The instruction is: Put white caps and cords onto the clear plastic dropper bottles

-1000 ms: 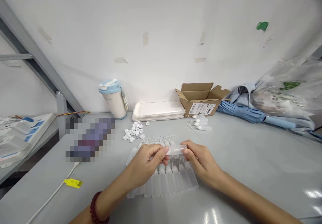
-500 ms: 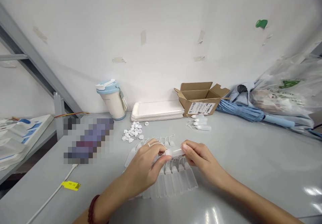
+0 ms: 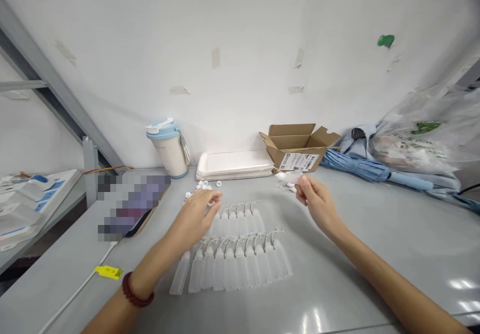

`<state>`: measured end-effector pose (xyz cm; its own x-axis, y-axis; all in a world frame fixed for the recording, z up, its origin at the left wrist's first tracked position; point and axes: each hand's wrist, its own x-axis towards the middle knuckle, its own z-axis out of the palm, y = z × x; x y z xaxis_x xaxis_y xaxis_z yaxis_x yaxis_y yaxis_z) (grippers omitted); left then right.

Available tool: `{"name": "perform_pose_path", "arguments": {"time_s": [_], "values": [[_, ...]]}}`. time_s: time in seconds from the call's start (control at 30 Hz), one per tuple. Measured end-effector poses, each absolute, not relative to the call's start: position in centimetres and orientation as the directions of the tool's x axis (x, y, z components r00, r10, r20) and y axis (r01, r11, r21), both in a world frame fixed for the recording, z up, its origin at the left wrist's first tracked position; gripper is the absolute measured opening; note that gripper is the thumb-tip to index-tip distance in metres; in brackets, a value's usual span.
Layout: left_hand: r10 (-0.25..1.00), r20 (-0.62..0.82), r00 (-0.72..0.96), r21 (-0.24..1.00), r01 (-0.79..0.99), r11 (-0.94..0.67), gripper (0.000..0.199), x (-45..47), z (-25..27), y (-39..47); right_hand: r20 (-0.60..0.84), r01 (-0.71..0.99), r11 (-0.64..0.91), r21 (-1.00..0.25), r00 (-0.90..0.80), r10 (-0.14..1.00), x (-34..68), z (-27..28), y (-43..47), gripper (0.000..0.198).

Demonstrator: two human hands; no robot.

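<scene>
pinching a bottle [image 3: 288,177] before the box [image 3: 292,159], the right hand [image 3: 318,201] grips firmly; left of the box, the left hand [image 3: 195,215] curls near caps [image 3: 204,185], grasp unclear.

Held bottle [image 3: 290,176] partly hidden by right hand [image 3: 315,200]; white caps [image 3: 204,185] by left hand [image 3: 197,211]; phone screen [image 3: 137,205] pixelated.

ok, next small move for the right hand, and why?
I'd probably lower the held bottle and release it beside the small cluster of bottles near the cardboard box. The right hand pinches it by one end, and in this view it already overlaps that cluster.
</scene>
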<state>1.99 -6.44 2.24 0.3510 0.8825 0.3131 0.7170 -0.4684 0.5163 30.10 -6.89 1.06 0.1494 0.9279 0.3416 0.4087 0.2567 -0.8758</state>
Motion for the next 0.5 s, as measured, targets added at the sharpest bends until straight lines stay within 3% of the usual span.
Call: {"name": "perform_pose_path", "arguments": {"time_s": [0.1, 0.2, 0.33, 0.5], "values": [[0.857, 0.374, 0.354, 0.415, 0.763, -0.496, 0.023, 0.0, 1.4, -4.5, 0.436, 0.574, 0.219, -0.789, 0.272, 0.858, 33.5, 0.2, -4.5, 0.042], [0.85, 0.363, 0.381, 0.403, 0.758, -0.512, 0.021, -0.9, 0.6, -3.5, 0.503, 0.693, 0.149, -0.706, 0.343, 0.793, 36.2, -0.9, -2.6, 0.049], [0.846, 0.336, 0.414, 0.417, 0.74, -0.527, 0.021, -0.7, 0.3, -3.5, 0.506, 0.729, 0.134, -0.671, 0.319, 0.801, 37.9, -2.3, -1.3, 0.055], [0.847, 0.296, 0.442, 0.429, 0.731, -0.531, 0.023, -0.5, 0.1, -3.4, 0.494, 0.763, 0.165, -0.625, 0.223, 0.84, 38.4, -3.2, -0.5, 0.047]]}}
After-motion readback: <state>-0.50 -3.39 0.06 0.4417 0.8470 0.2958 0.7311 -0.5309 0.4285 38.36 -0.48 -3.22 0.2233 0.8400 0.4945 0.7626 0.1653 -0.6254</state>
